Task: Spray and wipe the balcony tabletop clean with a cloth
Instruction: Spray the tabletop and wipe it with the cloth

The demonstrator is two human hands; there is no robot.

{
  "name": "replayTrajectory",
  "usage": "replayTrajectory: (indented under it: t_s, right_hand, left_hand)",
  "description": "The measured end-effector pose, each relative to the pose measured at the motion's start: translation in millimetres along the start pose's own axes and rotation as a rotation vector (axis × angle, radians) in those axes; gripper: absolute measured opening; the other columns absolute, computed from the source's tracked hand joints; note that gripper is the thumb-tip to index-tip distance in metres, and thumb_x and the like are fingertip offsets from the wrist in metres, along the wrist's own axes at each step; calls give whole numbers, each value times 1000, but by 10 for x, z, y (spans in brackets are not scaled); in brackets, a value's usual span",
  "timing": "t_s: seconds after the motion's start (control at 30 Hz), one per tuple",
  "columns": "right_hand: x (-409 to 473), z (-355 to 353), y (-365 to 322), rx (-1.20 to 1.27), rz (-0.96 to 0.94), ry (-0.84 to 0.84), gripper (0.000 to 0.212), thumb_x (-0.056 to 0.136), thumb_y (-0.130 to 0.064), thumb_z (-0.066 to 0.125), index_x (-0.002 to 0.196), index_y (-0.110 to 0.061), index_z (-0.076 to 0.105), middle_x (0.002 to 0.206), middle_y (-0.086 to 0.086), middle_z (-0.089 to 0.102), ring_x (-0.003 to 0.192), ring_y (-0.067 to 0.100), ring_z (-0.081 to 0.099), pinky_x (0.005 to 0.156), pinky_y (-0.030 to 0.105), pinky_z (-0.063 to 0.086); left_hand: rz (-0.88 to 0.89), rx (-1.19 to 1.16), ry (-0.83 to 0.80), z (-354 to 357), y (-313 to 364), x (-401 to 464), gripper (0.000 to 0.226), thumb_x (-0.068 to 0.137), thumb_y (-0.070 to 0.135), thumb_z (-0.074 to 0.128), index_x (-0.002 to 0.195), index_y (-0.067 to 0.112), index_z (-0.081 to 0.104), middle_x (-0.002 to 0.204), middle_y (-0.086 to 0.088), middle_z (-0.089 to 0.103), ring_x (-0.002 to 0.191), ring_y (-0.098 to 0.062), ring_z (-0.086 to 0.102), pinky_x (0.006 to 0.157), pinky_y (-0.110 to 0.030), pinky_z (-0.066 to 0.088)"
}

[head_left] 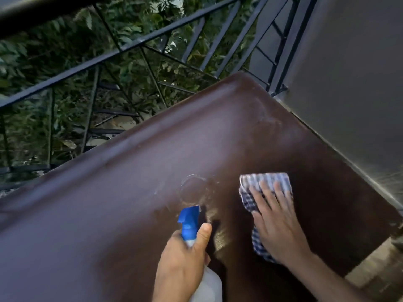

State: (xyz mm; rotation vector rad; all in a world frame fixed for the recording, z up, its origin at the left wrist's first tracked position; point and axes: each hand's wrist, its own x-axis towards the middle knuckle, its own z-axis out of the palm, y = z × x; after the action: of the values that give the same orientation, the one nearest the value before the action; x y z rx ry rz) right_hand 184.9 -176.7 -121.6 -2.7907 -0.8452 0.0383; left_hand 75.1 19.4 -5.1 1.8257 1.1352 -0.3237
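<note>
The brown tabletop (109,214) fills most of the view, with a wet ring and droplets (194,188) near its middle. My left hand (181,262) grips a white spray bottle (209,286) by its neck; its blue nozzle (188,221) points toward the wet patch. My right hand (277,223) lies flat, fingers spread, pressing a blue-and-white checked cloth (266,182) onto the tabletop to the right of the wet patch. Part of the cloth is hidden under the palm.
A black metal railing (130,49) runs along the table's far edge, with green foliage (65,68) behind it. A grey wall (349,83) borders the table's right side. Tiled floor (375,269) shows at the lower right.
</note>
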Motion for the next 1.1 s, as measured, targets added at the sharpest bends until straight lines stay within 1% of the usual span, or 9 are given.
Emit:
replayTrajectory:
  t_s: [0.2, 0.3, 0.43, 0.57, 0.67, 0.73, 0.87, 0.97, 1.1]
  right_hand:
    - [-455, 150, -595, 47, -94, -12, 56, 101, -34, 32, 153, -12, 39, 162, 11, 32, 151, 41, 20, 118, 60, 20]
    - [-16, 138, -761, 46, -110, -12, 57, 97, -31, 39, 150, -12, 44, 158, 11, 39, 149, 41, 26, 120, 58, 21]
    - [949, 206, -942, 63, -19, 2, 59, 94, -33, 34, 147, -11, 48, 153, 16, 46, 144, 45, 33, 122, 58, 18]
    - [1303, 285, -1205, 41, 59, -45, 64, 93, -37, 29, 153, -15, 38, 159, 13, 36, 149, 44, 22, 124, 56, 8]
    - [886, 359, -1407, -5, -145, -88, 59, 95, -33, 25, 144, -13, 51, 159, 12, 37, 150, 43, 21, 122, 60, 11]
    - [416, 365, -1483, -28, -300, -104, 50, 97, -27, 33, 138, -13, 57, 158, 12, 38, 150, 42, 22, 119, 61, 16]
    - [-511, 342, -1486, -26, -417, -2, 64, 90, -29, 53, 153, -18, 40, 161, 8, 35, 152, 36, 20, 122, 54, 19]
    - [-853, 480, -1429, -133, -524, 32, 70, 82, -39, 52, 149, -23, 40, 154, 4, 43, 151, 33, 19, 120, 50, 17]
    - [-861, 566, -1417, -168, -527, 77, 77, 77, -39, 54, 150, -26, 34, 157, 1, 29, 152, 30, 16, 121, 50, 15]
  left_hand:
    - [-7, -72, 20, -315, -322, -44, 42, 89, 61, 52, 93, 20, 61, 59, 8, 74, 67, -7, 71, 79, -32, 52]
    - [-7, -69, 62, -459, -421, -85, 40, 85, 62, 51, 93, 24, 60, 60, 10, 74, 65, -3, 70, 76, -30, 51]
    - [5, -74, 81, -627, -550, -134, 42, 84, 61, 50, 91, 22, 61, 59, 9, 73, 54, 3, 65, 69, -28, 47]
    - [16, -54, 106, -745, -683, -154, 41, 89, 57, 51, 90, 18, 62, 58, 10, 73, 53, 5, 64, 64, -25, 42]
    - [18, -54, 93, -802, -771, -140, 43, 88, 59, 50, 89, 18, 62, 61, 9, 74, 56, 5, 64, 65, -25, 44]
    - [21, -66, 78, -832, -825, -114, 47, 86, 62, 49, 88, 17, 64, 61, 8, 74, 55, 4, 64, 65, -26, 45]
    - [5, -115, 73, -922, -931, -66, 54, 81, 67, 48, 84, 16, 64, 60, 7, 73, 58, -2, 67, 64, -27, 46]
    - [9, -110, 75, -1014, -968, -9, 49, 86, 65, 50, 85, 18, 62, 60, 7, 73, 61, -3, 67, 66, -27, 48]
    - [9, -94, 45, -1068, -864, 75, 53, 85, 66, 49, 83, 15, 63, 56, 6, 70, 55, -4, 63, 61, -28, 44]
